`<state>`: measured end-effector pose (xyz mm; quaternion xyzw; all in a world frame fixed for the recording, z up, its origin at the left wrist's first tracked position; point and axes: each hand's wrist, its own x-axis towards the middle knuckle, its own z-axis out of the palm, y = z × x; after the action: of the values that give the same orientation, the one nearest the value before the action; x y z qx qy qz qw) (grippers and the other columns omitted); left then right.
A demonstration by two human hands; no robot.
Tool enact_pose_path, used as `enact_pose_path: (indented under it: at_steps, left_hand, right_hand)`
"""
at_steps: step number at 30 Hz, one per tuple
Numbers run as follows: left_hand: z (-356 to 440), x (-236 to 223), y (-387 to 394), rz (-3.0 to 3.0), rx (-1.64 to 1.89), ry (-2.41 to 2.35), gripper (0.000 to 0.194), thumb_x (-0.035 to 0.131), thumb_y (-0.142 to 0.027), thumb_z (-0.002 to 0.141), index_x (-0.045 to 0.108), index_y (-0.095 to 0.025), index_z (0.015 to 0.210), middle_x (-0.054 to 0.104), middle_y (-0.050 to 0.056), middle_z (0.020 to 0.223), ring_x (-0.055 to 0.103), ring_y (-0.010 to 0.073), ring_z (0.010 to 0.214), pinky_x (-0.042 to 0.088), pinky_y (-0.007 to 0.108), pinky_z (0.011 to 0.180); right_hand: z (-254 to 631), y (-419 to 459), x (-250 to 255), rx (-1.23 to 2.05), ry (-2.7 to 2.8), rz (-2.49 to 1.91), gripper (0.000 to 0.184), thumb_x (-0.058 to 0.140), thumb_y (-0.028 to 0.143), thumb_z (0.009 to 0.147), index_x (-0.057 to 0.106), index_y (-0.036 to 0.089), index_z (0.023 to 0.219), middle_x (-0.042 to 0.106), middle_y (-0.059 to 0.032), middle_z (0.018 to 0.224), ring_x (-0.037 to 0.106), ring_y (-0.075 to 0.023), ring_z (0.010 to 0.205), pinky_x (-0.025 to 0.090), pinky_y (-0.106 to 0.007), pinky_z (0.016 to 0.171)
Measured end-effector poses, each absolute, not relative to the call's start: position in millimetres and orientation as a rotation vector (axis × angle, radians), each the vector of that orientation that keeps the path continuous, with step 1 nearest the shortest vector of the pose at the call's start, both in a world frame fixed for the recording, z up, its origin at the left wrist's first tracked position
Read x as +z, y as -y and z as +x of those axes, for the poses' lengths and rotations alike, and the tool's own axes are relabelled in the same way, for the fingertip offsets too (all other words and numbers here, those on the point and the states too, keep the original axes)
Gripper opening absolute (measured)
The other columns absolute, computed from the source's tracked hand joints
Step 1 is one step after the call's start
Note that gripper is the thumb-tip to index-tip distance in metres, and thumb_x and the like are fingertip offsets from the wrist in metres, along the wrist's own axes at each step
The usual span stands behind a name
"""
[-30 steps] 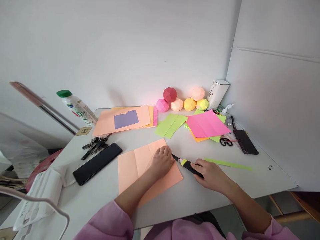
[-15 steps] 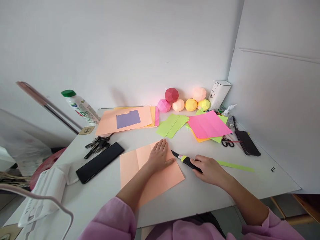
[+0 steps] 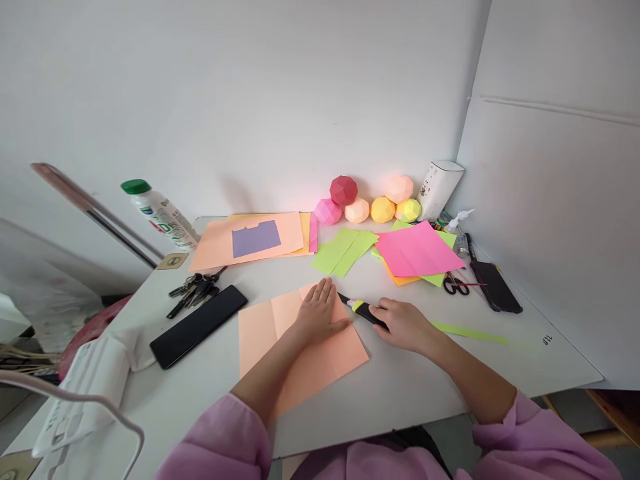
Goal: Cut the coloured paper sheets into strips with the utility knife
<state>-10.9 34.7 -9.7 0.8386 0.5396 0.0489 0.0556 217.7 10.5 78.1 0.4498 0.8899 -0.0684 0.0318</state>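
Observation:
A peach sheet of paper (image 3: 265, 333) with a crease lies on the white table in front of me. My left hand (image 3: 319, 313) rests flat on it, fingers stretched toward the far edge. My right hand (image 3: 404, 325) grips a black and yellow utility knife (image 3: 369, 312). The knife's dark blade points left and meets the sheet's right edge, close to my left fingers. Behind the hands lie pieces of green paper (image 3: 345, 250). A pink sheet (image 3: 419, 248) tops a pile of coloured paper to their right.
Faceted paper balls (image 3: 357, 209) stand along the wall. Scissors (image 3: 455, 285) and a narrow green strip (image 3: 471, 333) lie on the right. Leftward are a black phone-like slab (image 3: 199, 327), keys (image 3: 196, 291), a bottle (image 3: 160, 213) and a white power strip (image 3: 85, 393) with a cable.
My right hand has moved left and slightly away from me with the utility knife, bringing its blade to the peach sheet's edge. My left hand stays in place.

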Motion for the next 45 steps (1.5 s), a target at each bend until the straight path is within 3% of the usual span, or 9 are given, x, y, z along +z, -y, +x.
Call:
enact_pose_path:
  at_steps: [5,21,30,38,45]
  left_hand:
    - [-11,-8,-34,2.539,0.156,-1.652,0.090,0.028,-0.070,0.084,0.019,-0.007,0.147,0.017,0.017,0.154,0.012,0.0290,0.143,0.012,0.043,0.115]
    - [-11,-6,-33,2.516,0.178,-1.635,0.095,0.028,-0.074,0.081,0.023,-0.004,0.146,0.019,0.020,0.153,0.013,0.0308,0.143,0.014,0.045,0.115]
    - [-10,-5,-33,2.514,0.168,-1.636,0.096,0.027,-0.074,0.081,0.025,-0.002,0.145,0.018,0.020,0.153,0.014,0.0309,0.142,0.014,0.044,0.115]
    - [-13,-14,-35,2.563,0.264,-1.624,0.088,0.034,-0.067,0.084,0.016,-0.009,0.148,0.019,0.018,0.153,0.014,0.0291,0.142,0.015,0.044,0.115]
    - [-14,-9,-32,2.495,0.350,-1.614,0.084,0.038,-0.064,0.084,0.025,-0.006,0.144,0.023,0.020,0.152,0.017,0.0309,0.142,0.019,0.047,0.114]
  right_hand:
    - [210,-21,77,-0.223,-2.732,1.394,0.034,0.051,0.023,0.086,0.060,0.016,0.119,0.061,-0.0085,0.094,0.059,-0.0174,0.073,0.038,-0.026,0.059]
    - [206,-27,68,-0.140,-2.738,1.435,0.035,0.047,0.025,0.088,0.059,0.015,0.119,0.062,-0.0091,0.094,0.058,-0.0178,0.074,0.037,-0.026,0.058]
    - [203,-26,69,-0.157,-2.745,1.450,0.033,0.048,0.023,0.088,0.059,0.014,0.118,0.061,-0.0100,0.097,0.060,-0.0186,0.076,0.039,-0.027,0.060]
    - [207,-25,69,-0.158,-2.755,1.450,0.033,0.049,0.023,0.088,0.059,0.014,0.118,0.062,-0.0100,0.095,0.059,-0.0182,0.078,0.040,-0.026,0.062]
    - [215,-23,67,-0.246,-2.820,1.414,0.035,0.050,0.021,0.086,0.060,0.014,0.120,0.063,-0.0099,0.096,0.061,-0.0187,0.079,0.043,-0.027,0.064]
